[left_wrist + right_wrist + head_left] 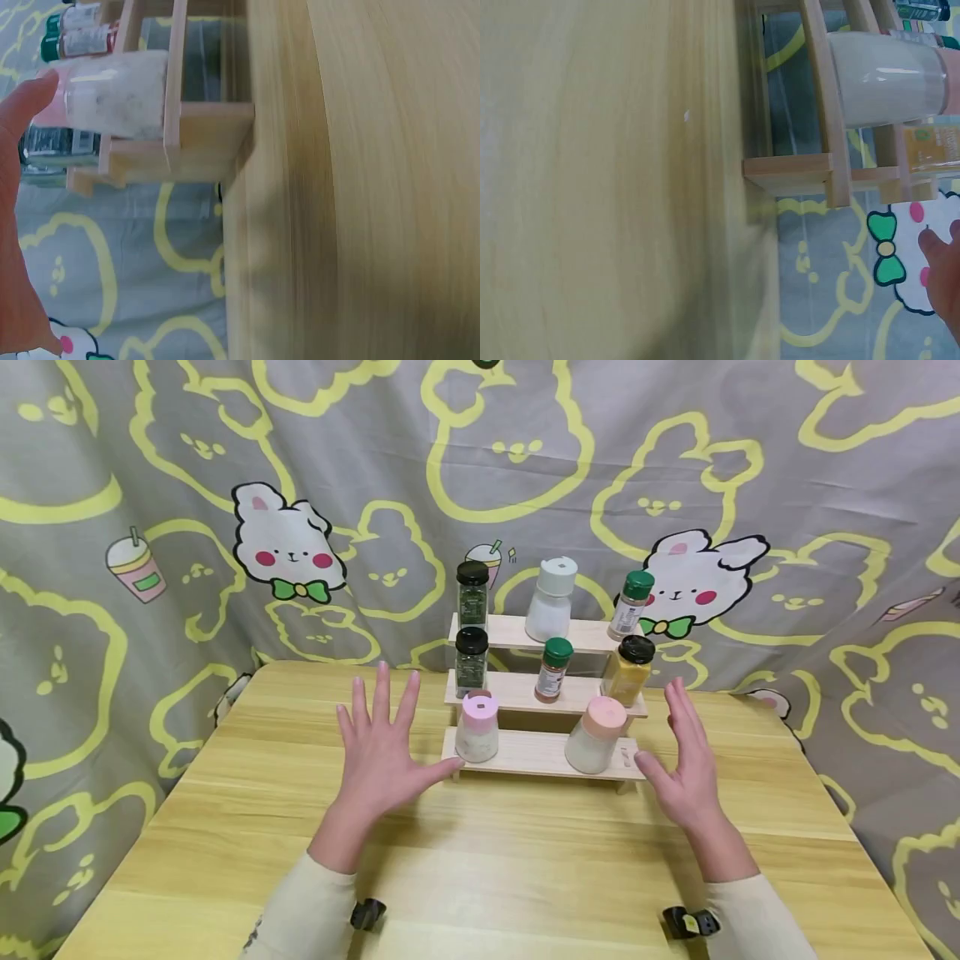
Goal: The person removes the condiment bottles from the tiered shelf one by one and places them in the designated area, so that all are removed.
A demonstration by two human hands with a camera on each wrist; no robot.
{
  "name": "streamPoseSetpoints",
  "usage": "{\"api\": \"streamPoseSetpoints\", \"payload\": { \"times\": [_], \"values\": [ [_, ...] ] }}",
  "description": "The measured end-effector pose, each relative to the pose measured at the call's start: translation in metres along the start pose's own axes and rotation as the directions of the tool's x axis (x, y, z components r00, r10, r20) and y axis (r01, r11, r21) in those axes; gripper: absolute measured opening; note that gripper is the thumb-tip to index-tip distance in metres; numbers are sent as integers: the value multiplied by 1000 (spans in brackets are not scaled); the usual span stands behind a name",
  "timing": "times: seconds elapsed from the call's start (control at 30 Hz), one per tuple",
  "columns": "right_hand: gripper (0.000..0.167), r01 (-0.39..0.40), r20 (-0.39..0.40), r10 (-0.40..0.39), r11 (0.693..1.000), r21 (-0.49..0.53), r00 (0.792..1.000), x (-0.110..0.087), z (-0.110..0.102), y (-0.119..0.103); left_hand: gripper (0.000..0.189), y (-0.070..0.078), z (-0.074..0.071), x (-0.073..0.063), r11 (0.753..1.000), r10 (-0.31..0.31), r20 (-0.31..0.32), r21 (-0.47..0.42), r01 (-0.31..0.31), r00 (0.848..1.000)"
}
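Note:
A three-tier wooden rack point(525, 752) holds several spice jars. My left hand point(378, 768) hovers to its left with fingers spread and holds nothing; in the head view its thumb tip overlaps the bottom shelf's left end. Closest to that thumb is the pink-lidded jar point(477, 739) of whitish contents, also seen as the blurred jar point(116, 94) in the left wrist view. On the other side, my right hand point(686, 777) is raised with straight fingers, thumb apart, holding nothing. Nearest it stand the peach-lidded jar point(592, 747) and, one tier up, the black-lidded yellow spice jar point(628, 672).
Two black-lidded jars of green herbs, the upper one point(472, 597) above the lower one point(471, 668), stand at left. A white-lidded jar point(551, 606) and two green-lidded bottles, upper point(632, 610) and lower point(553, 672), share the upper tiers. Behind the wooden table point(510, 868) hangs a patterned curtain point(375, 468).

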State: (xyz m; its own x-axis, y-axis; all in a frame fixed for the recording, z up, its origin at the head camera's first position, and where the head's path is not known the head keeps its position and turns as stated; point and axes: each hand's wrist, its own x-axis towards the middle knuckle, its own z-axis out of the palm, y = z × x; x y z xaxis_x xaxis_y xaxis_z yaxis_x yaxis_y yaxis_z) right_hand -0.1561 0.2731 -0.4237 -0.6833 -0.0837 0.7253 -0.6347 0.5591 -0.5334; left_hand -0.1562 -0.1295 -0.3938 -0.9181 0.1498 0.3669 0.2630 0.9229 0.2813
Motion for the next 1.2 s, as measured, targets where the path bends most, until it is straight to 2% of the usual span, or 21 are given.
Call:
{"api": "streamPoseSetpoints", "payload": {
  "times": [0.1,0.27,0.47,0.6,0.77,0.93,1.2],
  "values": [
    [71,-12,-17,13,997,77,1000,1,3,3,129,4,7,2,999,7,0,-35,-7,1000],
    [66,-29,-50,39,983,182,998,7,9,-14,131,13,18,2,995,20,-24,-97,-22,1000],
    [73,-126,-31,136,968,216,990,8,11,-15,131,23,30,2,977,-14,-83,-213,-4,996],
    [79,-191,7,196,950,248,981,9,12,-9,124,29,39,0,950,-46,-158,-311,-6,986],
    [80,-256,79,243,921,294,967,8,11,-3,106,35,50,-1,904,-80,-231,-426,-27,970],
    [77,-274,121,249,916,292,961,7,10,2,93,40,59,-1,864,-135,-229,-503,1,964],
    [74,-309,148,275,898,313,950,0,11,21,80,47,66,0,838,-163,-202,-545,27,966]
  ]
}}
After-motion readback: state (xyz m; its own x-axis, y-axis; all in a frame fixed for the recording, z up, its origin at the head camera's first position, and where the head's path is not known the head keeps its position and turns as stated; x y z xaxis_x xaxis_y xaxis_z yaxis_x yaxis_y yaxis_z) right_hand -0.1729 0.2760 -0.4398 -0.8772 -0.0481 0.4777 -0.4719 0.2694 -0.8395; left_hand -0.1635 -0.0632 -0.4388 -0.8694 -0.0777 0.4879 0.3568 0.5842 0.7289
